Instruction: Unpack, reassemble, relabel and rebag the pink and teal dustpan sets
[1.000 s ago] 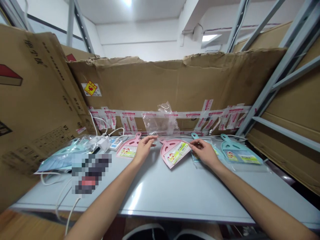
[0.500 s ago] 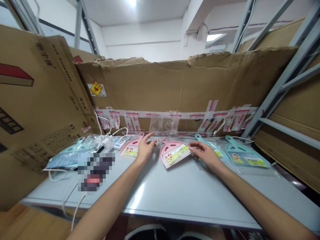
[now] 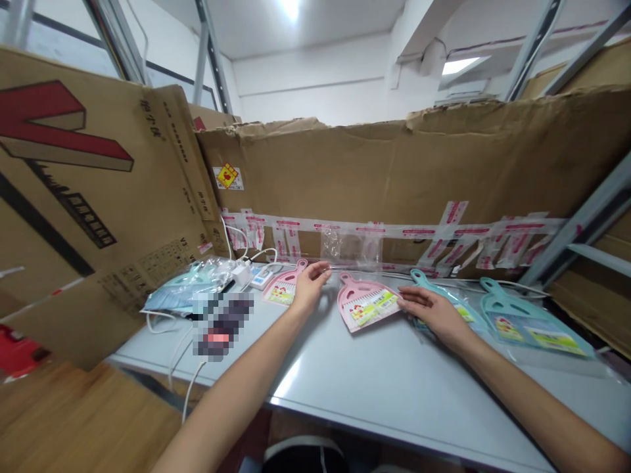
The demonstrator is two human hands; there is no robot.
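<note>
- Left hand (image 3: 310, 288): fingers and thumb apart; a pink dustpan (image 3: 367, 289) lies to its right.
- Right hand (image 3: 440, 320): fingertips at that dustpan's right corner; whether clamped, I cannot tell.
- Teal dustpan (image 3: 430, 283): partly behind the right hand.

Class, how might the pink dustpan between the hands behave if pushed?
The pink dustpan is probably stiff: its body has a crisp outline. Openings in it suggest low weight. Being broad, it would likely slide on the glossy table, not roll.
</note>
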